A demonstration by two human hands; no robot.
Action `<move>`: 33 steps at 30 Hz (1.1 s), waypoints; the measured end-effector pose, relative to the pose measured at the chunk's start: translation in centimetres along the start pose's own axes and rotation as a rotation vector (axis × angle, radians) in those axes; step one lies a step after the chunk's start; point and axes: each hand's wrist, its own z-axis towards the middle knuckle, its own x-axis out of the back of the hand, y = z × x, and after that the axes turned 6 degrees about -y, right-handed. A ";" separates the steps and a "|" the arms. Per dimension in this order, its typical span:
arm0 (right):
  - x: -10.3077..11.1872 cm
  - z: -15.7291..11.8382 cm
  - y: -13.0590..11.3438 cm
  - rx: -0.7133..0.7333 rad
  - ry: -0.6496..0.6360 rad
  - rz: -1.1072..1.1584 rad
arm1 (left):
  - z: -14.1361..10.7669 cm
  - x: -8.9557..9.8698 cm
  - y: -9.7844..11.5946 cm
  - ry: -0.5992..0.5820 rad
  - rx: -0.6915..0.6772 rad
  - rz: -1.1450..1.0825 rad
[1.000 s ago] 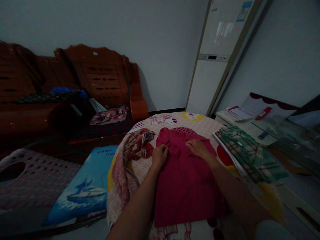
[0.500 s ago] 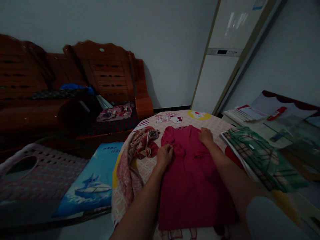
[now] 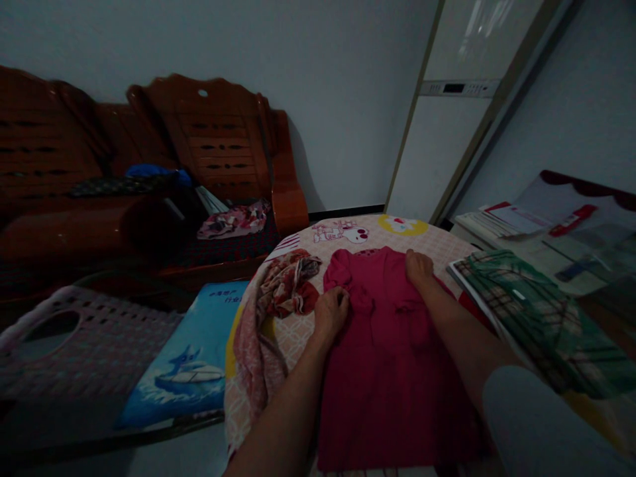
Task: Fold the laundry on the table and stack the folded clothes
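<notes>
1. Left hand (image 3: 332, 315) curled at the left edge of the magenta garment (image 3: 385, 391); can't tell if it's pinching.
2. Garment's on the table (image 3: 299, 336), lower right corner lost in shadow.
3. Right hand (image 3: 420, 267) farther out, upper right; grip unclear.

Head view, forward and down

Round table (image 3: 450, 250) with a cartoon-print cloth (image 3: 342, 233), magenta garment (image 3: 382, 391) laid out on that, rumpled scarf (image 3: 278, 285) left of the garment, green plaid fabric (image 3: 531, 311) off to its right.
</notes>
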 end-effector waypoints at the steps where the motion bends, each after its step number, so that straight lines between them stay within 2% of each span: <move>1: -0.1 0.2 0.2 0.010 0.010 -0.014 | 0.0 -0.1 0.0 0.003 -0.003 -0.001; 7: -0.3 0.4 0.7 -0.015 0.020 0.025 | 0.0 -0.2 0.0 0.005 0.021 0.023; 12: 0.4 0.8 0.0 -0.128 -0.037 0.118 | 0.0 -0.1 0.0 0.003 0.010 0.014; 14: 0.5 1.0 -0.1 -0.082 -0.068 0.111 | -0.1 0.0 0.1 -0.006 0.013 0.010; 17: 0.1 1.2 -0.1 0.006 -0.047 0.080 | -0.1 0.1 0.2 -0.016 0.022 0.010; 21: 0.1 0.9 0.0 -0.045 -0.055 0.113 | -0.2 0.2 0.3 -0.012 0.017 0.015; 24: 1.1 -0.3 -0.3 -0.053 0.026 0.148 | 0.0 0.2 0.3 -0.009 0.012 0.014; 27: 1.8 -2.6 -0.9 0.024 0.097 0.179 | 0.1 0.0 0.2 -0.002 -0.002 -0.009; 30: 0.9 -5.4 -1.6 0.146 0.044 0.215 | 0.0 0.0 0.2 0.041 -0.035 -0.071; 33: -1.0 -7.7 -1.9 0.171 -0.039 0.211 | -0.3 0.4 0.1 0.125 -0.049 -0.140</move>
